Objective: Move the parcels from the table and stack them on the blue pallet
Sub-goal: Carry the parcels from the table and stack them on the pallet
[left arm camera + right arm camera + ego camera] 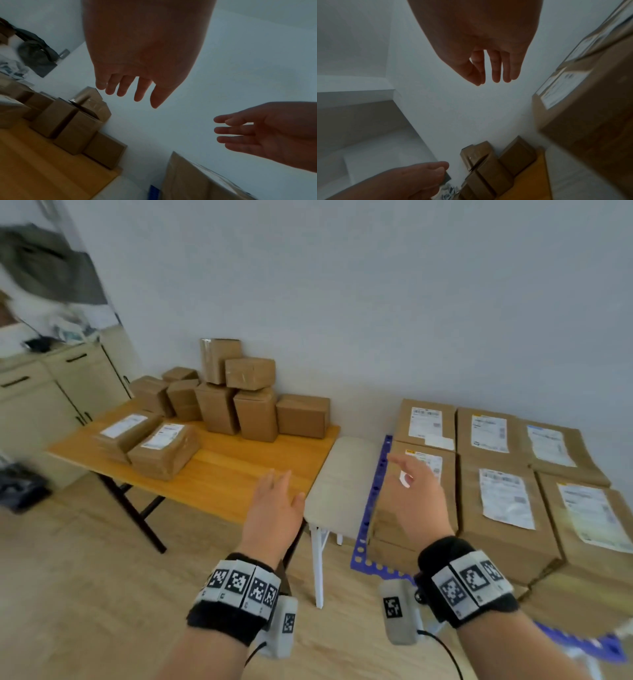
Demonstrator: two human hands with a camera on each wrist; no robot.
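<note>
Parcels [500, 501] bearing white shipping labels already cover the blue pallet [368, 508], lying flat in rows against the wall. Left of the pallet stands a cream stool [337, 484], and left of that the wooden table [219, 474], which carries two labelled parcels [147, 445] near its front and a pile of smaller plain boxes [233, 402] at the wall. Left hand [274, 508] hovers over the table's corner nearest the pallet, fingers spread, holding nothing. Right hand [416, 494] hangs above the pallet's left parcels, fingers loose, empty.

Wooden table [219, 474] under parcels [236, 402]
</note>
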